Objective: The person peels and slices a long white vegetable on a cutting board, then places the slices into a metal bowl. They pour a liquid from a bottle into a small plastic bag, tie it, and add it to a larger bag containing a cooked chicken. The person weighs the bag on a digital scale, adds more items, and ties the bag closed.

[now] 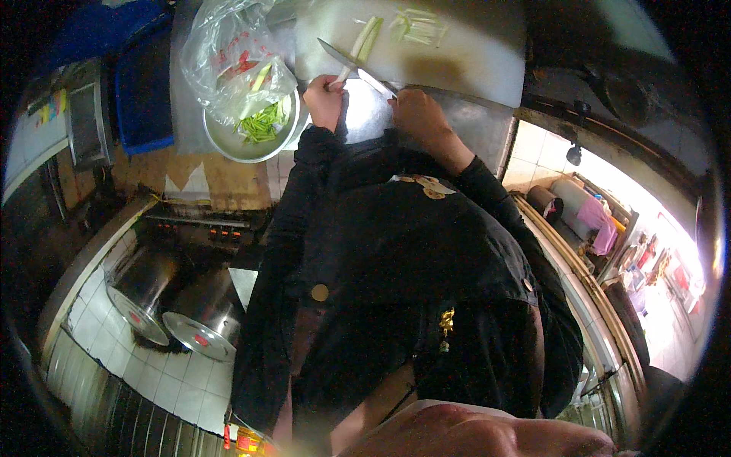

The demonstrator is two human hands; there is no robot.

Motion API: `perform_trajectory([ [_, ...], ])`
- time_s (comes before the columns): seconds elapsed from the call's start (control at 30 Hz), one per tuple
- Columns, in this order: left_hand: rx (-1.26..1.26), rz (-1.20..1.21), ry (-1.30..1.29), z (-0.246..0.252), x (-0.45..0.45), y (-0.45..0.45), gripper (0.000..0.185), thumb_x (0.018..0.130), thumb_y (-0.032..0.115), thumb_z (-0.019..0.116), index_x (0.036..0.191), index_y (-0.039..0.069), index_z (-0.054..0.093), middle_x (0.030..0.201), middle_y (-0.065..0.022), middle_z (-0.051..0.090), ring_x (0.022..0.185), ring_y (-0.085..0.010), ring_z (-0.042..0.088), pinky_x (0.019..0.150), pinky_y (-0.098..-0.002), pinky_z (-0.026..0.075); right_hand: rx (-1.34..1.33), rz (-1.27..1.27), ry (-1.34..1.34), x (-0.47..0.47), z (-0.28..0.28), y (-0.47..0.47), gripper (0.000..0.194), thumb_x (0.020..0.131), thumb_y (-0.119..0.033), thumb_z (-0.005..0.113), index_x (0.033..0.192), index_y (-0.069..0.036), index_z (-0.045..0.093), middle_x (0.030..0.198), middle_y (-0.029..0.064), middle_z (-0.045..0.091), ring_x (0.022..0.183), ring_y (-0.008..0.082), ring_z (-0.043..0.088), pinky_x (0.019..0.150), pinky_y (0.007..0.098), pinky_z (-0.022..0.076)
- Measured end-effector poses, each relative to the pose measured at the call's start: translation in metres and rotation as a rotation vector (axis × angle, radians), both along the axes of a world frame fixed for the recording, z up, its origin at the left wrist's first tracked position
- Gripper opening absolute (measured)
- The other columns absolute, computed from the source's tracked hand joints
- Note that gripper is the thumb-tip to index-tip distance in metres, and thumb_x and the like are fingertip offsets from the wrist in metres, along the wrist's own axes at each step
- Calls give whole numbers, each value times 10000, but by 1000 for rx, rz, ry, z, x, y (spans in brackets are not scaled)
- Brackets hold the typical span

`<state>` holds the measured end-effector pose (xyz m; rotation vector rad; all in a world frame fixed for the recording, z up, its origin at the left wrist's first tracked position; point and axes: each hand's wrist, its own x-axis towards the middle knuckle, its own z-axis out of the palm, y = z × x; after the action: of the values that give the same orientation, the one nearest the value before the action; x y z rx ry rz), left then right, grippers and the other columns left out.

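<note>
My left hand (325,101) grips the pale lower end of a long green-and-white vegetable stalk (366,41), which reaches up over the white cutting board (485,51). In my right hand (421,114) is the handle of a kitchen knife (348,61). Its blade slants up and left, crossing the stalk near my left hand. Whether the edge touches the stalk, I cannot tell. Several cut stalk pieces (420,27) lie on the board further up. A metal bowl (214,134) beside my left hand holds chopped green pieces (260,124).
A clear plastic bag (205,68) with red print partly covers the bowl. A blue plastic crate (143,103) stands further left. Two large steel pots (208,305) with lids are at lower left. Rolls and a pink cloth (599,223) sit on a shelf at right.
</note>
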<state>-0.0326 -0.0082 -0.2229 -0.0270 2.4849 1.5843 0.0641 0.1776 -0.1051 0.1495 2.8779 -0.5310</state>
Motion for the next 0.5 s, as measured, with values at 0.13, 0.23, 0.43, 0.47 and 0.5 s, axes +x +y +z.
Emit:
perform_trajectory([
  [0.13, 1, 53, 68, 3, 0, 5, 92, 800, -6, 672, 874, -9, 727, 740, -188, 700, 665, -275, 701, 620, -367, 539, -29, 66, -44, -5, -6, -5, 233, 907, -169, 558, 813, -14, 704, 812, 191, 702, 721, 340, 713, 659, 450, 596],
  [0.23, -245, -34, 183, 24, -2, 7, 91, 809, 14, 666, 875, -9, 724, 758, -210, 693, 676, -337, 694, 626, -390, 536, -70, 96, -16, -13, -40, -4, 276, 924, -205, 546, 820, -5, 705, 817, 206, 703, 727, 357, 711, 674, 471, 589],
  [0.43, -210, 13, 308, 142, 9, -28, 167, 813, -1, 674, 978, 20, 698, 929, -180, 688, 843, -338, 673, 749, -399, 529, -175, -11, -116, 4, -63, 12, 351, 970, -316, 542, 877, -20, 708, 880, 238, 700, 761, 407, 694, 702, 497, 572],
  [0.47, -190, 93, 421, 168, 5, -48, 213, 801, -57, 658, 992, 29, 697, 977, -142, 693, 883, -282, 676, 780, -382, 530, -191, -87, -147, 12, -36, 18, 352, 974, -331, 544, 897, -29, 708, 887, 241, 698, 778, 416, 689, 704, 498, 568],
  [0.5, -261, 203, 749, 199, -11, -67, 248, 780, -80, 667, 997, 37, 699, 979, -112, 701, 904, -248, 677, 801, -362, 529, -200, -168, -180, 23, -12, 22, 353, 979, -346, 547, 917, -38, 708, 895, 243, 697, 796, 425, 685, 707, 499, 564],
])
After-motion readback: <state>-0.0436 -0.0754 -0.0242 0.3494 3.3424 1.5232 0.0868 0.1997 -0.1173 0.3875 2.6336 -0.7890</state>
